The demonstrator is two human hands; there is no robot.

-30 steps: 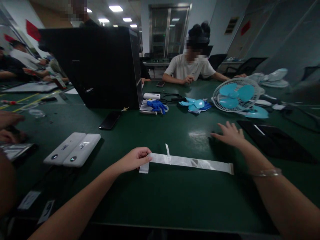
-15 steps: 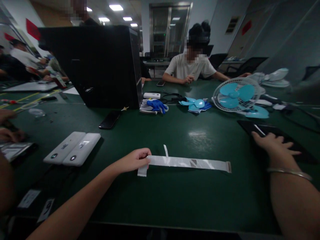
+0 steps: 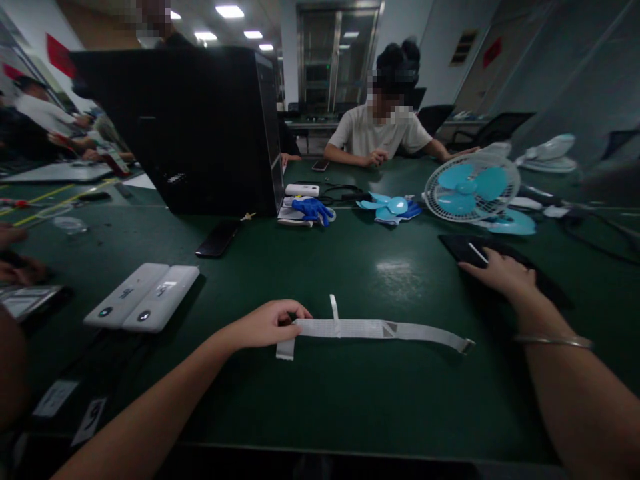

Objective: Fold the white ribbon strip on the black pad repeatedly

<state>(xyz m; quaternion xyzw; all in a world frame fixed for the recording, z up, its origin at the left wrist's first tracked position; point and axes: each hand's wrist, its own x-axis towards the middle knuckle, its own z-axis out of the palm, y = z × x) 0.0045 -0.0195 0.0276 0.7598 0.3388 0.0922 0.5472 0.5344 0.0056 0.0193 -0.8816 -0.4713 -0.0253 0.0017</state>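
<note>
Near the front middle of the table, my left hand point(image 3: 273, 323) pinches the left end of a white flat ribbon cable point(image 3: 360, 328). A short folded end hangs below my fingers, and a thin white tab sticks up from the strip. The cable's right part bows, with a small connector point(image 3: 467, 346) at its tip. At the right, my right hand point(image 3: 505, 272), with a bangle at the wrist, grips a thin black flat panel point(image 3: 455, 248) from above, thumb out to the left. A narrow white strip point(image 3: 479, 253) shows on the panel. Part of the panel is hidden under my hand.
Two white power banks point(image 3: 143, 298) lie at the left, with a black phone point(image 3: 219, 239) behind them. A large black computer case point(image 3: 190, 133) stands beyond. Blue gloves point(image 3: 314, 211), loose fan blades point(image 3: 385, 205) and a fan point(image 3: 470, 188) lie farther back. A person point(image 3: 375, 137) sits opposite.
My right hand and the black panel have moved left, toward the cable. The cable's right end has bent and turned downward. My left hand keeps its hold in nearly the same place.
</note>
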